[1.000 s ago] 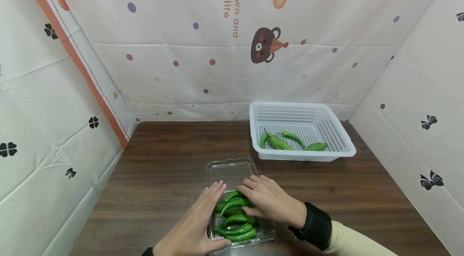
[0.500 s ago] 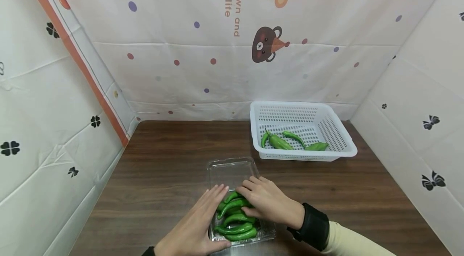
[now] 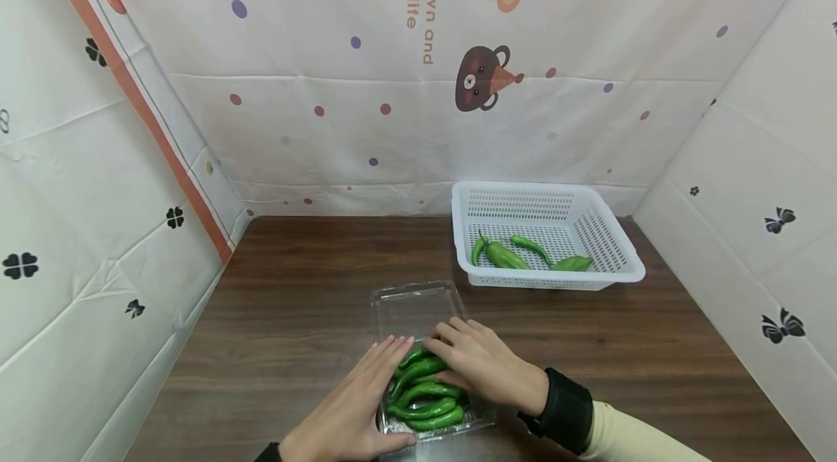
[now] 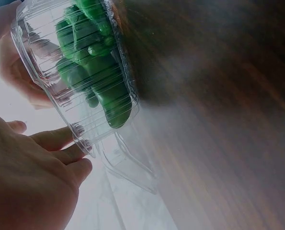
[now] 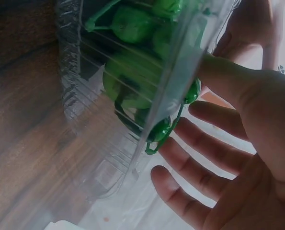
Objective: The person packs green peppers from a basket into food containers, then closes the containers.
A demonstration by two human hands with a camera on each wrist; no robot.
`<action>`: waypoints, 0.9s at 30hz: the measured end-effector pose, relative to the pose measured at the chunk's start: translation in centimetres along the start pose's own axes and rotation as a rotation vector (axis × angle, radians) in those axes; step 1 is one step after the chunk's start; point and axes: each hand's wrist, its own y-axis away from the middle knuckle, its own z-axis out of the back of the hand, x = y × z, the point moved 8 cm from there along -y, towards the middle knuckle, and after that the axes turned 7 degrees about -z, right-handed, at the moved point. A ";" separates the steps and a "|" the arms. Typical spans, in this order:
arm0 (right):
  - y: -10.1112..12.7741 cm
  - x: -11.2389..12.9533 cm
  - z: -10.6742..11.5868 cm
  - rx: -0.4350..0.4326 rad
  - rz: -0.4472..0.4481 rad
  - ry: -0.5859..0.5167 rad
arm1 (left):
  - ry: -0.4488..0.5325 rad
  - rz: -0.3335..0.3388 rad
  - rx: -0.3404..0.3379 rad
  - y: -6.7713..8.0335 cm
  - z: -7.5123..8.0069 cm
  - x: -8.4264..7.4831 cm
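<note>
I see my left hand [image 3: 353, 411] lying flat with straight fingers against the clear box [image 3: 418, 309] near the table's front edge. My right hand [image 3: 487, 367] rests open, it seems, on the green peppers [image 3: 425, 404] inside it. Farther back stands a white basket [image 3: 615, 258].

Dark brown wooden table [image 3: 294, 302], white perforated plastic basket [image 3: 611, 248] at its far right holding a few loose green peppers [image 3: 505, 256], white fabric backdrop with coloured dots and cartoon bears [image 3: 484, 80], orange-striped cloth panel [image 3: 131, 95] at left
</note>
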 end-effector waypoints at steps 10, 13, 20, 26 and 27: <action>0.2 -0.2 -0.1 -0.028 -0.010 0.001 | -0.008 -0.004 -0.003 -0.1 0.1 0.1; 0.3 -0.2 -0.2 -0.026 -0.011 -0.002 | -0.005 0.002 -0.002 -0.1 0.1 0.2; 0.2 -0.3 -0.3 -0.019 -0.017 0.006 | -0.013 0.003 -0.009 0.0 0.1 0.1; 0.4 -0.1 -0.4 -0.023 -0.012 -0.002 | 0.012 0.035 0.009 0.1 -0.2 0.3; 0.4 -0.1 -0.4 -0.024 -0.013 -0.004 | 0.017 0.036 0.012 0.1 -0.2 0.3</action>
